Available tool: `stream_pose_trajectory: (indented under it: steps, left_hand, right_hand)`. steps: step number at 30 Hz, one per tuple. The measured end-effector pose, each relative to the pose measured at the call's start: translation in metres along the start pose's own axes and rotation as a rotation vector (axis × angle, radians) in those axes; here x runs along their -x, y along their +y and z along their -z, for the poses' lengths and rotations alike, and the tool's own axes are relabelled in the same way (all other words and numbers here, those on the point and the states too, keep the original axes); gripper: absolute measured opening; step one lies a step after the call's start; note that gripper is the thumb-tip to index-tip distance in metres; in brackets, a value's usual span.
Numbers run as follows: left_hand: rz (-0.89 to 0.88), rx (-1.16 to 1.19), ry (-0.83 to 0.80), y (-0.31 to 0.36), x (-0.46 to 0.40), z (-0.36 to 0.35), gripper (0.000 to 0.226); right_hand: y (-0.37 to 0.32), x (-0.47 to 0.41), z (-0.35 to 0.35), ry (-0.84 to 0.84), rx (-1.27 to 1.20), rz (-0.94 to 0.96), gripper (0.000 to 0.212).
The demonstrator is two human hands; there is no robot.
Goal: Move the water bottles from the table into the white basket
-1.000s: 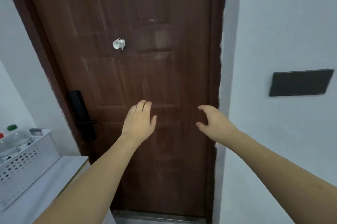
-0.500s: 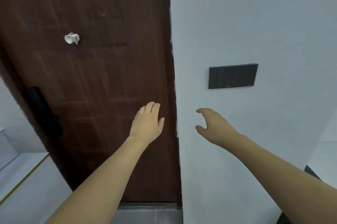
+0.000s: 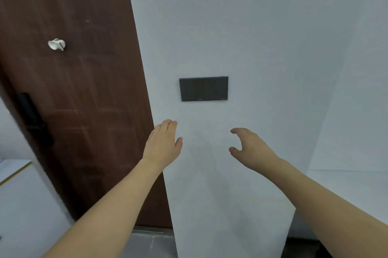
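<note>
No water bottle and no white basket shows in the head view at this moment. My left hand (image 3: 162, 144) is held out in front of a white wall, fingers together and flat, holding nothing. My right hand (image 3: 249, 146) is raised beside it to the right, fingers curved and apart from the thumb, also holding nothing. Both forearms reach in from the bottom of the frame.
A dark brown door (image 3: 69, 89) with a black lock (image 3: 33, 119) and a small white hook (image 3: 56, 44) fills the left. A black wall panel (image 3: 203, 88) sits on the white wall (image 3: 252, 26). A white cabinet top (image 3: 14, 169) shows at the lower left.
The view has swung to the right: the basket with bottles left the frame, the door slid left and the wall panel came to the middle. Both hands stayed open and raised.
</note>
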State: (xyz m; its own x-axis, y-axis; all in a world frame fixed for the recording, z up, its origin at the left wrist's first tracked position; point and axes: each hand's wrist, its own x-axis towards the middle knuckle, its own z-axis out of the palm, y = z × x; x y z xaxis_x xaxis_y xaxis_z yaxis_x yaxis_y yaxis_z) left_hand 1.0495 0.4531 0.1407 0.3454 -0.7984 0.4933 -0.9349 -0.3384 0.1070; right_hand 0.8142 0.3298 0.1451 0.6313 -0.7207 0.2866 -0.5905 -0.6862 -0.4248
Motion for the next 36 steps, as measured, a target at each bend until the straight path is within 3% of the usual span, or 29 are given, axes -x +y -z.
stream_pose_trajectory:
  steps: [10,26,36]
  left_hand:
    - [-0.099,0.01,-0.098,0.137,0.003,-0.034,0.053]
    - [0.018,0.143,-0.09,0.396,0.041,-0.064,0.052]
    - [0.025,0.194,-0.18,0.511,0.049,-0.108,0.052]
  right_hand:
    - [0.1,0.037,0.041,-0.051,-0.032,-0.017,0.056]
    - [0.318,0.138,0.174,-0.104,-0.006,-0.026,0.056]
    - [0.431,0.185,0.207,-0.133,-0.015,-0.059,0.055]
